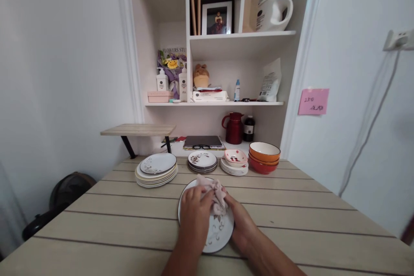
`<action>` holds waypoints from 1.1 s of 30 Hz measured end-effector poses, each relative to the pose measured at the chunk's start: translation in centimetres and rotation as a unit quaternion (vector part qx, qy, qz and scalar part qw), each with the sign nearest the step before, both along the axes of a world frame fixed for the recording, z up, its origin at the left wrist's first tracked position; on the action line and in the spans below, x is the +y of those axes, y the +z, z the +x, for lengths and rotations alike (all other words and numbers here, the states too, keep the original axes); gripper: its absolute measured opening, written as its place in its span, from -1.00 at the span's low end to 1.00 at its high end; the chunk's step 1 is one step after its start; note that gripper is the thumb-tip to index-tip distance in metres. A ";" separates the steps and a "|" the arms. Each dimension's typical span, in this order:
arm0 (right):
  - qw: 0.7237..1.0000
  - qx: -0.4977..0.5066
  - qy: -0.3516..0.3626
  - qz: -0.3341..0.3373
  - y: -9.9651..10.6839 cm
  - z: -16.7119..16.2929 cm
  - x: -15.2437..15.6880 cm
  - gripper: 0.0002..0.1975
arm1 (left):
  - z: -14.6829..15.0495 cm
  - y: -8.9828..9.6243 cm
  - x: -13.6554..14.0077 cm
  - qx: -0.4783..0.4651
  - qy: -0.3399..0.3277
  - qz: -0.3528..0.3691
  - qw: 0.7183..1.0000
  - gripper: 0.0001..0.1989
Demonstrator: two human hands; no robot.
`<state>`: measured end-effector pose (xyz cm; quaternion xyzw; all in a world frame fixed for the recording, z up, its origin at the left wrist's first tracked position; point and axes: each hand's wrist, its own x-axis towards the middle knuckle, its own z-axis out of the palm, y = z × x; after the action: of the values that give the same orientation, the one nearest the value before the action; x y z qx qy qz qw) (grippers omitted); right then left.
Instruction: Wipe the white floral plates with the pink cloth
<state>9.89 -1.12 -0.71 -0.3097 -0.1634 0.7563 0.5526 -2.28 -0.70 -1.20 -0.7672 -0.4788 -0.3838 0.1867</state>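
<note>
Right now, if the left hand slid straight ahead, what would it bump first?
Probably the pink cloth, right by the left hand. Past the plate, maybe the middle plate stack next, though depth is hard to judge.

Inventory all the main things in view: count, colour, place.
Cloth: 1, pale pink, on plate
Plate: 1, white, on table
Plate stacks: 3, mostly white, table's back
Small bowl: 1, pink, on right stack
Bowl stack: 1, orange and red, back right
Table: 1, beige, foreground
Stand: 1, beige, back left
Jug: 1, red, behind table
Bottle: 1, dark, beside jug
Shelving: 1, white, background
Shelf items: several, mixed, background
Note: 1, pink, right wall
Left hand: 1, bare, at cloth
Right hand: 1, bare, at cloth
</note>
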 end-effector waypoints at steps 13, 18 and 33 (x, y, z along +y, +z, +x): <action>0.999 0.005 -0.051 0.001 1.1 3.1 0.8 -0.54 | -0.1 0.2 -0.5 0.025 0.032 -0.007 0.999 -0.77; 1.000 0.008 -0.022 0.003 0.8 2.4 0.6 -0.60 | 0.9 -0.5 -0.6 0.055 -0.058 0.014 0.997 -0.72; 0.998 -0.016 -0.056 -0.020 1.2 2.4 0.5 -0.55 | -1.2 0.5 0.1 0.028 0.083 -0.005 0.996 -0.69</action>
<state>12.28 -0.59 0.48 -0.3419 -0.1394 0.7223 0.5848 -3.46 -0.60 -0.72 -0.7360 -0.5375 -0.3431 0.2274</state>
